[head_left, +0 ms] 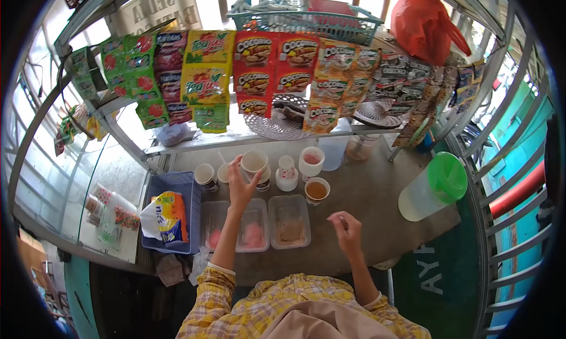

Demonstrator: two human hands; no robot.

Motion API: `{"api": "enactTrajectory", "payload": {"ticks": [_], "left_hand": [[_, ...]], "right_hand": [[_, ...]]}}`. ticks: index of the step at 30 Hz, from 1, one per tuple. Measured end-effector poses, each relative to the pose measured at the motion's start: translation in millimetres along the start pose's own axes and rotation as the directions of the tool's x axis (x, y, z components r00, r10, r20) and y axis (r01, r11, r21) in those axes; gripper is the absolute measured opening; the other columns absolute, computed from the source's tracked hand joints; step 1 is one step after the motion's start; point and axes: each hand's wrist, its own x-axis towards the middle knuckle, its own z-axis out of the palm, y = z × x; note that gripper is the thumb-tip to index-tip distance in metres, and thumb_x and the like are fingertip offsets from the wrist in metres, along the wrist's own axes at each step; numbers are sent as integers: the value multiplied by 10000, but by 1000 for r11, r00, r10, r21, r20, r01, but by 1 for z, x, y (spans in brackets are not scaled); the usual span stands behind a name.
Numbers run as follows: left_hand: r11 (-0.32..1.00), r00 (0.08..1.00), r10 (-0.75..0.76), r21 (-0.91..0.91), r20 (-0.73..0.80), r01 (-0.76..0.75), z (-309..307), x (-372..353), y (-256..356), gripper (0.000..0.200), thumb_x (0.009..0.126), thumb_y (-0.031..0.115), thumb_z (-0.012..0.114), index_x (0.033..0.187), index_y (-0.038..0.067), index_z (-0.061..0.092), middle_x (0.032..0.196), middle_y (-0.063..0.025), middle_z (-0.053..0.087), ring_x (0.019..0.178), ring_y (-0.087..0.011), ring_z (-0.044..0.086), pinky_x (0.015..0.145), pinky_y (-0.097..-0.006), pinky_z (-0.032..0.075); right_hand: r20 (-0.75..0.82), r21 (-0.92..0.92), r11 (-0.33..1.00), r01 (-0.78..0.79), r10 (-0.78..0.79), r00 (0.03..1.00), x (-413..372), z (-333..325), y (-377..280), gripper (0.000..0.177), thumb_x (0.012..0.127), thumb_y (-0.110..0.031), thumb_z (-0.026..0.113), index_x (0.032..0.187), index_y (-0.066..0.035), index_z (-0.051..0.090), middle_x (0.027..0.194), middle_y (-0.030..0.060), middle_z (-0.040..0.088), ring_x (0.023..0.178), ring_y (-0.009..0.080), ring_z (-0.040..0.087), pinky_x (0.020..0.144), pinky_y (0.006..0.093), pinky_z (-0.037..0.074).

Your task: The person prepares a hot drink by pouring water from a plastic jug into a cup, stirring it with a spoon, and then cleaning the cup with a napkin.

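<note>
My left hand [242,188] has its thumb and fingers around the side of a paper cup [254,161], which is the top one of a stack. Close to it stand another paper cup [205,175] and a smaller cup with a white stick in it [224,173]. Over the table's right part, my right hand [346,231] is closed with its fingertips pinched; anything between them is too small to make out. A cup of brown liquid [317,190] is nearest to it. Behind that stands a cup with reddish contents [311,158], beside a stack of small white cups [287,175].
Clear tubs with pink contents [253,236] and brown contents [290,230] line the near edge. A blue basket [191,209] holds a yellow-orange packet [171,216]. A green-lidded pitcher [430,188] stands right. Drink sachets [256,53] hang above the table.
</note>
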Motion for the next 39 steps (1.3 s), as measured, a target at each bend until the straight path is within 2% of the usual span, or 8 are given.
{"api": "enactTrajectory", "payload": {"ticks": [4,6,8,13,20,26,29,39], "left_hand": [[982,998,-57,-183,8,57,22,-4,-21,800,792,302,733,1409,38,298,1354,-175,406,1251,-300,412,1018,-416,345],[930,985,-150,-326,85,169,20,-6,-16,834,801,299,730,1435,42,253,1401,-165,366,1273,-277,394,1019,-417,342],[901,991,-118,-412,70,136,29,-7,-31,839,809,287,725,1444,55,228,1420,-152,343,1273,-267,391,1006,-419,348],[879,998,-70,-472,8,66,40,-12,-51,796,851,226,668,1467,98,181,1461,-148,285,1302,-257,348,1007,-404,327],[831,994,-105,-549,6,91,50,-13,-57,776,876,241,631,1455,17,165,1465,-158,265,1319,-262,318,1069,-362,259],[805,990,-134,-578,48,137,51,-16,-67,770,886,246,617,1450,-9,160,1478,-165,239,1349,-262,262,1103,-360,193],[804,993,-116,-584,31,112,60,-16,-75,766,891,248,607,1451,-14,155,1488,-169,223,1368,-264,223,1116,-362,155],[760,989,-130,-634,67,143,54,-13,-51,747,898,223,582,1454,0,136,1437,-185,274,1279,-245,357,1063,-357,287]], "right_hand": [[164,-74,952,299,-284,945,41,51,-1,218,859,-175,611,1038,-54,641,930,150,651,709,235,650,668,329,515],[278,-265,848,458,-388,879,67,78,-10,306,865,-213,579,1150,-104,594,1011,150,625,781,303,654,717,378,521],[342,-343,777,528,-420,841,93,110,-14,341,882,-236,540,1203,-122,563,1011,152,609,796,338,653,683,415,529],[428,-459,689,561,-382,819,127,158,-24,262,852,-207,556,1091,-119,618,931,141,620,748,322,668,611,421,539],[482,-547,557,625,-401,779,147,176,-11,124,785,-156,587,827,-72,667,871,126,634,714,307,680,583,395,547],[613,-539,374,755,-440,656,158,180,-20,111,754,-121,602,693,-47,657,853,109,632,721,290,682,605,376,548],[664,-459,314,831,-500,556,160,179,-23,97,754,-129,590,735,-41,628,842,100,595,690,294,668,578,396,535],[617,-492,332,805,-520,591,155,175,-35,113,743,-122,623,794,-33,670,934,103,640,736,275,685,636,373,546]]}}
